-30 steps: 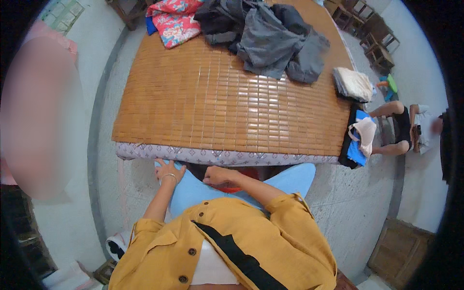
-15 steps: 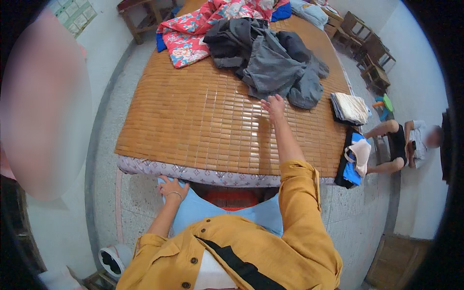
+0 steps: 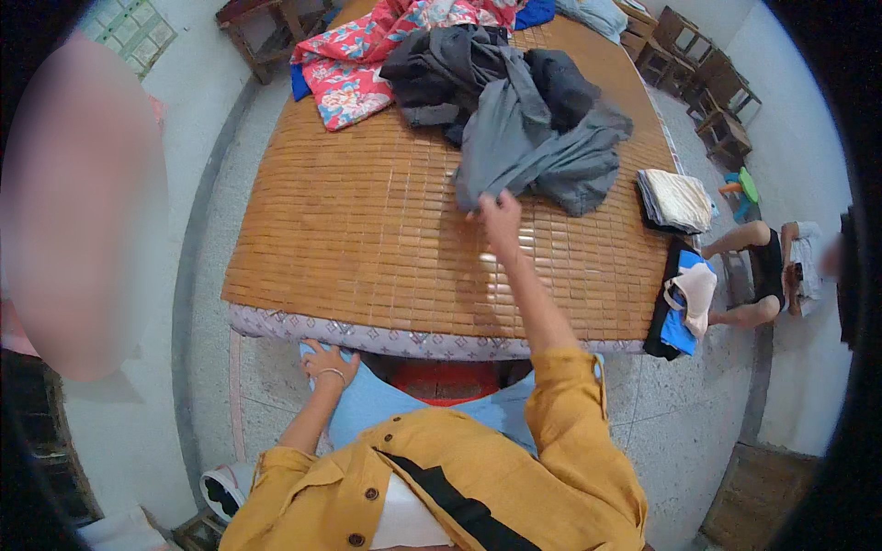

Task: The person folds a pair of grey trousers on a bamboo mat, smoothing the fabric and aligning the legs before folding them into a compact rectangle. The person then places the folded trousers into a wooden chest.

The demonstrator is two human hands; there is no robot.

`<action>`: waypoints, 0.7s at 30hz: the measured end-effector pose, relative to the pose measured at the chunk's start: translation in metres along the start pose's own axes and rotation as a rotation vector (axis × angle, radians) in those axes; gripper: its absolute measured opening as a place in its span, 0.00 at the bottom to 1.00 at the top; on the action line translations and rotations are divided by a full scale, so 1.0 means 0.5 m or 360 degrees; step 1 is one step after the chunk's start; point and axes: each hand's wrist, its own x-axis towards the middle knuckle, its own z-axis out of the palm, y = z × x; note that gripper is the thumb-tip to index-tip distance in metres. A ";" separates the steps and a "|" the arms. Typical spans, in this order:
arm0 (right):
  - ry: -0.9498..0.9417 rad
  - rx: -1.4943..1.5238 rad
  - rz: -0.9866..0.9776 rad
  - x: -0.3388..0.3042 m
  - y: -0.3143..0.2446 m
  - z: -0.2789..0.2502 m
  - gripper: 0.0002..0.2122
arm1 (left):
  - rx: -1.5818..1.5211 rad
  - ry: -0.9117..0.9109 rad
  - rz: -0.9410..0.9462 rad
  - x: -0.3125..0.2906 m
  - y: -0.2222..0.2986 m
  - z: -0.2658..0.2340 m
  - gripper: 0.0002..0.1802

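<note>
Right hand (image 3: 501, 219) pinches a gray garment's (image 3: 505, 142) near edge on a bamboo mat (image 3: 340, 220) — a fuller grip should prevent slipping — left hand (image 3: 328, 364) spread, ungrasping, on blue trousers (image 3: 372, 404).

The place was a home, most likely its bedroom, for a wide bed (image 3: 441, 345) filled the middle, spread with a slatted mat (image 3: 340, 230) over a patterned sheet (image 3: 303, 324). A floral quilt (image 3: 344, 78) and a heap of grey clothes (image 3: 514, 138) lay toward the bed's far end, and folded laundry (image 3: 678, 197) sat along its right edge. Wooden chairs (image 3: 719, 96) stood off the bed's right side, a wooden table (image 3: 260, 44) past its far left corner, and a person in shorts (image 3: 768, 266) sat just to its right.
</note>
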 end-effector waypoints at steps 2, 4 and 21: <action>-0.0290 -0.0082 0.0210 -0.142 -0.013 -0.011 0.06 | -0.0004 -0.0031 0.0079 0.001 -0.008 0.001 0.37; -0.0266 0.0235 0.0666 -0.277 0.011 -0.017 0.07 | -0.0025 -0.0077 0.0192 0.009 -0.015 -0.006 0.37; -0.1456 0.0115 0.0509 -0.497 -0.293 0.060 0.12 | -0.1876 0.0272 0.1883 -0.093 0.202 -0.121 0.48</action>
